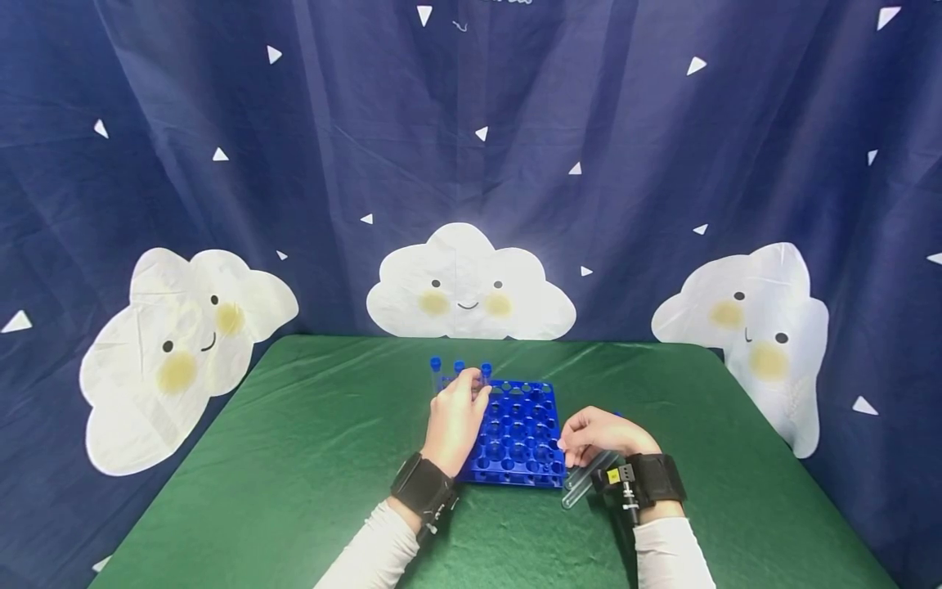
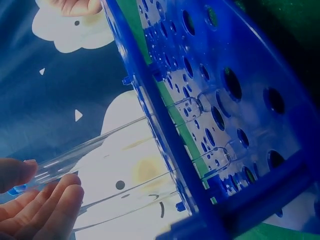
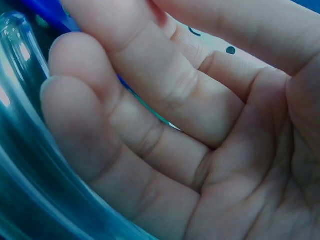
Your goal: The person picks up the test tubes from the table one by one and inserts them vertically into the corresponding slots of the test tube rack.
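A blue test tube rack (image 1: 515, 429) stands on the table, with blue-capped clear tubes upright at its far left. At the rack's back row my left hand (image 1: 454, 421) pinches one test tube (image 2: 95, 145) near its blue cap (image 1: 486, 369); the tube's lower end passes through the rack. Two more capped tubes, one with its cap (image 1: 436, 363) furthest left, stand beside it. My right hand (image 1: 599, 433) holds the rack's right edge with its fingertips, whose contact is partly hidden. Its other fingers (image 3: 85, 125) curl over loose clear tubes (image 3: 30, 130), the palm bare.
Several loose test tubes (image 1: 580, 489) lie on the green table (image 1: 331, 458) right of the rack, under my right hand and wrist strap. A dark blue curtain (image 1: 471, 164) with cloud pictures hangs behind the table.
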Action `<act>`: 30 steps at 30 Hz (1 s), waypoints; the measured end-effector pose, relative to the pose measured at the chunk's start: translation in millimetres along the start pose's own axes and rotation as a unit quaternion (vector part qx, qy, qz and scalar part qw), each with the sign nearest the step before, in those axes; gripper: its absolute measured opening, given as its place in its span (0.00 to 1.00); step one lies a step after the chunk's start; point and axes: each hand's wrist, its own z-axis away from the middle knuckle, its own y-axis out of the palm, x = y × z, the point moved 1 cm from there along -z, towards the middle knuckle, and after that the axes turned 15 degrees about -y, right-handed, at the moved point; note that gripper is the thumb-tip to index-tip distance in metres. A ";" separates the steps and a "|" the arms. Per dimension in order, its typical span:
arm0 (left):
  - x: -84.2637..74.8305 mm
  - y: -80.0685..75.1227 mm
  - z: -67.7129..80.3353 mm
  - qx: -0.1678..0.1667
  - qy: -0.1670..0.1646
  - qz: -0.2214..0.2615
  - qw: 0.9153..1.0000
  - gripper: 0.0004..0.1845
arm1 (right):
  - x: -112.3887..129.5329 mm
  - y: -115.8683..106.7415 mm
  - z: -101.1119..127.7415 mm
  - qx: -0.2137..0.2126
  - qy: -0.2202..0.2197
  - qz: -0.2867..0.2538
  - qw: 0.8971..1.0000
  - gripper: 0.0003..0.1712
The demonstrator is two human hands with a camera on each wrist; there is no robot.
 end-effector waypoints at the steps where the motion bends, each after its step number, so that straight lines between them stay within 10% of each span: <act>1: 0.1 -0.5 0.3 0.000 0.001 0.000 1.000 0.11 | -0.2 0.0 0.0 0.000 0.000 0.000 1.000 0.14; 16: 2.8 -31.3 2.3 -0.007 -0.004 0.024 1.000 0.11 | 0.6 -0.2 -0.2 -0.001 0.002 -0.002 1.000 0.15; 30: 51.5 -52.2 11.3 0.030 -0.065 -0.027 0.997 0.11 | 0.1 -0.8 -0.5 0.003 -0.001 -0.005 1.000 0.15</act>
